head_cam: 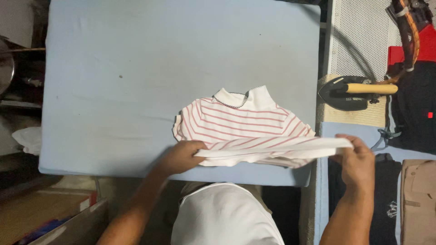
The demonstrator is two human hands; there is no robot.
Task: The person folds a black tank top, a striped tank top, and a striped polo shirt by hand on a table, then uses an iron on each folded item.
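The striped shirt [240, 124] lies on the pale blue padded table [136, 68], toward the near right part of the surface. It is white with thin red horizontal stripes and a white stand-up collar edged in a dark trim; the collar points away from the person. The lower part of the garment is lifted and folded back, forming a long white band that runs from left to right across the near edge of the shirt.

The left hand [181, 156] is closed on the left end of this folded band, with the fingers curled over the fabric and the thumb side toward the shirt. The right hand [356, 161] grips the right end of the band, pinching it between thumb and fingers. This end extends past the right edge of the table, so the right hand sits beyond the table edge, above a second blue-covered surface [345, 129].

A dark iron [345, 93] with a yellow wooden handle rests on a beige pad, to the right of the table and well apart from the shirt. Behind it stands a white perforated panel [359, 36]. Dark folded garments [386, 199] and a tan garment [418, 199] lie near the right hand. A cardboard box [45, 218] sits at the lower left, below the table edge.
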